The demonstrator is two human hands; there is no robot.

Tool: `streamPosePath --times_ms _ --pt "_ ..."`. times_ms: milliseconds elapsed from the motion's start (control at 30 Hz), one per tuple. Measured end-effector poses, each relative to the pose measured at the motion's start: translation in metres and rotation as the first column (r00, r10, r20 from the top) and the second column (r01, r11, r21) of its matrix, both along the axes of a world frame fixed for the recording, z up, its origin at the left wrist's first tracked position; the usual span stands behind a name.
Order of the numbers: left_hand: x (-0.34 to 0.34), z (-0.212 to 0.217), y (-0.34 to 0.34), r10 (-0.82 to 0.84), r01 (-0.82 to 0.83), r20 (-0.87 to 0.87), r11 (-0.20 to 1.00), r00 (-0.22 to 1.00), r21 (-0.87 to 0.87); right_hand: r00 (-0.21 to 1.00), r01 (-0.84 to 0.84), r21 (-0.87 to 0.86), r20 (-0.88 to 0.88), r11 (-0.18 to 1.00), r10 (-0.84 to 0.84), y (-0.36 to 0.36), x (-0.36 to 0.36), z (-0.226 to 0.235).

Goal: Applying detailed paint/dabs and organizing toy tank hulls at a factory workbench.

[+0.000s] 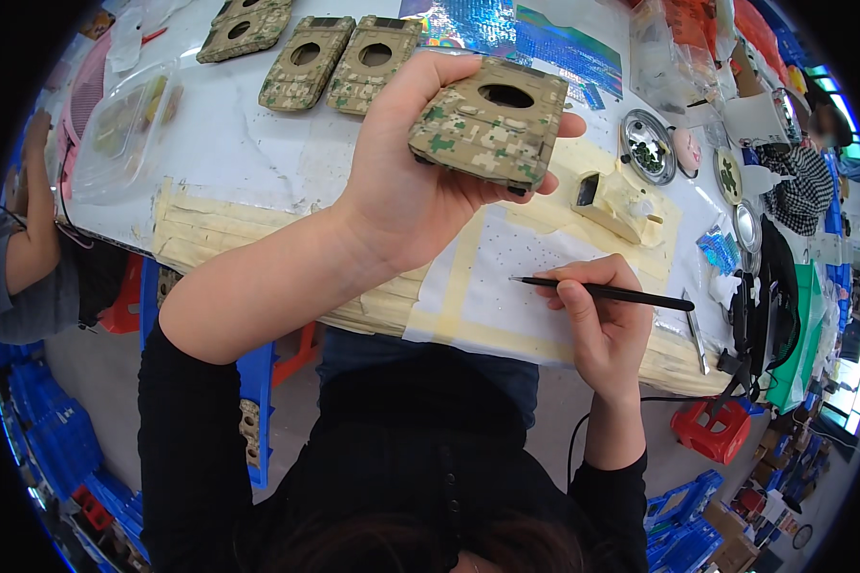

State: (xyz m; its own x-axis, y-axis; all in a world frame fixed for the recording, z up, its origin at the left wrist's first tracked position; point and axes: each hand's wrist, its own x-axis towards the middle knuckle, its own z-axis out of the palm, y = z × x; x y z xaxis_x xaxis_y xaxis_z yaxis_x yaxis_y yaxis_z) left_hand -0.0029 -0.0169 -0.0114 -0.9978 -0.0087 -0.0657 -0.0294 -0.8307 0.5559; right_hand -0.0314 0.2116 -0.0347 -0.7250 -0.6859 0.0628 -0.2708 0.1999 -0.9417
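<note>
My left hand (397, 196) is raised over the table, fingers wrapped round a camouflage-patterned model tank hull (483, 129). The hull is tilted, with a round dark hole in its top deck. Lower and to the right, my right hand (604, 329) grips a slim black pen-like tool (631, 294) between thumb and fingers. Its fine tip points left, over a white sheet (492, 310) strewn with tiny specks; whether the tip touches the sheet I cannot tell. Beyond my left hand lie more camouflage hulls (301, 76), also with round holes.
A cream-coloured block-like holder (616, 205) stands right of the sheet, near a round metal dish (650, 143) of small dark green pieces. Tweezers (695, 329) lie at the right. A clear plastic box (124, 134) sits at the left, near another person's arm (36, 196).
</note>
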Motion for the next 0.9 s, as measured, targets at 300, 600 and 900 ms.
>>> streamPosePath --times_ms 300,600,900 --pt "-0.0002 -0.0004 0.0005 -0.005 0.005 -0.018 1.000 1.000 0.005 0.999 0.034 -0.096 0.022 0.995 -0.032 -0.0022 0.0051 0.0003" --pt "0.0004 -0.0002 0.0009 -0.004 0.004 -0.010 1.000 1.000 0.002 0.998 -0.032 -0.003 -0.055 0.999 0.031 0.0020 0.0003 -0.0012" --pt "-0.0001 -0.0003 0.0030 0.001 0.000 0.021 1.000 1.000 -0.017 0.999 0.028 -0.046 -0.020 0.999 -0.029 -0.0018 0.0029 -0.0013"
